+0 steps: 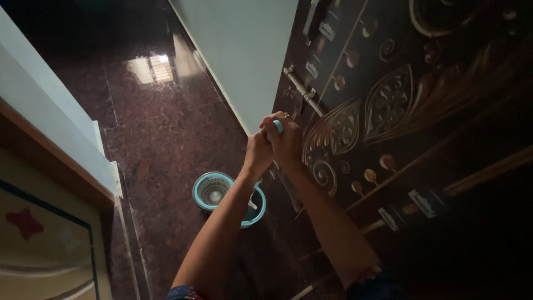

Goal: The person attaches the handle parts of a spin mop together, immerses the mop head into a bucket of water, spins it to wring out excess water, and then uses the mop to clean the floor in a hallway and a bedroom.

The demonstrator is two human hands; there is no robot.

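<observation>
While both hands clasp the top of a mop handle [278, 126], a spin bucket [229, 198] sits on the floor straight below them.

Seen from above, the left hand [258, 153] and right hand [286, 141] are stacked and touching, fingers [272, 119] curled fully shut around the blue-capped end of the handle, the right hand uppermost and nearer the cap. The handle's long axis runs almost straight down, away from the camera, so most of it is hidden behind the forearms. The round teal bucket with its pale strainer basket stands on the dark polished floor [161, 128], just beside a carved dark wooden door [400, 100] with metal bolts.
</observation>
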